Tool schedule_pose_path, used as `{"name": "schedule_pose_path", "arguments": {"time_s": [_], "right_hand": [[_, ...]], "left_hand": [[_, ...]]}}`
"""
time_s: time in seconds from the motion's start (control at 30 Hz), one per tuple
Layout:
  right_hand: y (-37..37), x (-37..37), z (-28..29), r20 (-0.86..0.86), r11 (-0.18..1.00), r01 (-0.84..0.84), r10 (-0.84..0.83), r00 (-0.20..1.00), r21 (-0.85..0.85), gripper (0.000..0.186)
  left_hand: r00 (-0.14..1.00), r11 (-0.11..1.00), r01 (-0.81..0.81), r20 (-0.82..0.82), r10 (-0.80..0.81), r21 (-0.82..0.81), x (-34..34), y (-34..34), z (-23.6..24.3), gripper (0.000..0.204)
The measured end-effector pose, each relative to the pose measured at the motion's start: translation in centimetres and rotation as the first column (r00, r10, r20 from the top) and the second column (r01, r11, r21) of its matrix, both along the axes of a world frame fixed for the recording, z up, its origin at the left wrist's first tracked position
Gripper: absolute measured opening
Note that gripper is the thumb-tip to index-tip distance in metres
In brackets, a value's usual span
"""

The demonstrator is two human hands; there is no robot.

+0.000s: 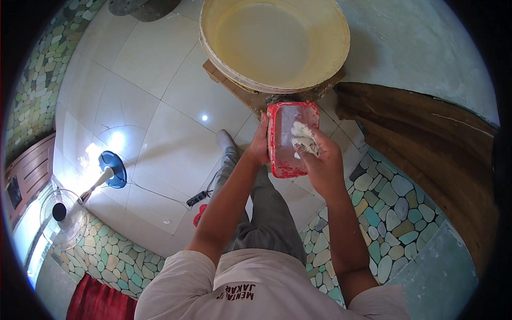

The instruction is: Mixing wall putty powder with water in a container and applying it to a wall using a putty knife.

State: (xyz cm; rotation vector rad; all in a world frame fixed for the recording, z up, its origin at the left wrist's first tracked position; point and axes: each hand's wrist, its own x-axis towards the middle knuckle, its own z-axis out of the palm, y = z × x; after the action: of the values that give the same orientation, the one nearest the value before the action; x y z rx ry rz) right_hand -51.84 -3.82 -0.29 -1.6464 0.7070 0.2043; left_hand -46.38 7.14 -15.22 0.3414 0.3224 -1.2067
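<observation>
My left hand grips the left side of a red rectangular plastic tub, its fingers partly hidden beneath it. The tub has a pale, whitish coating inside, and its red wall is smeared with white. Over its right half, my right hand is closed on a clump of white fibre that looks wet. Just beyond the tub stands a large round cream-coloured basin, with pale matter covering its bottom. Whether the clump touches the tub's inside I cannot tell.
Under the basin is a brown wooden board. A standing fan with a blue base is at the left. Its cord runs toward a black power strip. Brown sheeting hangs at the right; a dark container stands far left.
</observation>
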Motion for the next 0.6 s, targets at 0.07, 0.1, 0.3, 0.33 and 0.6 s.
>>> {"name": "schedule_pose_path", "arguments": {"time_s": [0.07,0.1,0.3,0.33,0.6], "right_hand": [[-0.3,-0.2,0.0,0.047,0.997,0.071,-0.072,0.996,0.036,0.04],[-0.5,-0.3,-0.1,0.046,0.997,0.072,-0.074,0.996,0.042,0.04],[-1.0,-0.7,-0.3,0.06,0.984,0.142,-0.149,0.987,0.109,0.039],[-1.2,-0.8,-0.3,0.033,0.95,0.222,-0.234,0.972,0.219,0.039],[-4.4,-2.7,-1.2,-0.013,0.728,0.418,-0.491,0.871,0.544,0.032]], "left_hand": [[1.0,1.0,0.005,-0.013,-0.005,-0.012,-0.1,-0.2,0.0,0.096],[1.0,1.0,0.009,-0.014,-0.009,-0.011,-0.1,-0.3,0.0,0.096],[0.999,0.997,-0.004,-0.048,0.001,-0.074,-0.5,-1.0,-0.6,0.088],[0.998,0.997,0.001,-0.061,-0.006,-0.081,-0.4,-1.1,-0.7,0.088],[0.986,0.992,0.05,-0.152,-0.068,-0.12,-0.2,-1.4,-2.2,0.099]]}}
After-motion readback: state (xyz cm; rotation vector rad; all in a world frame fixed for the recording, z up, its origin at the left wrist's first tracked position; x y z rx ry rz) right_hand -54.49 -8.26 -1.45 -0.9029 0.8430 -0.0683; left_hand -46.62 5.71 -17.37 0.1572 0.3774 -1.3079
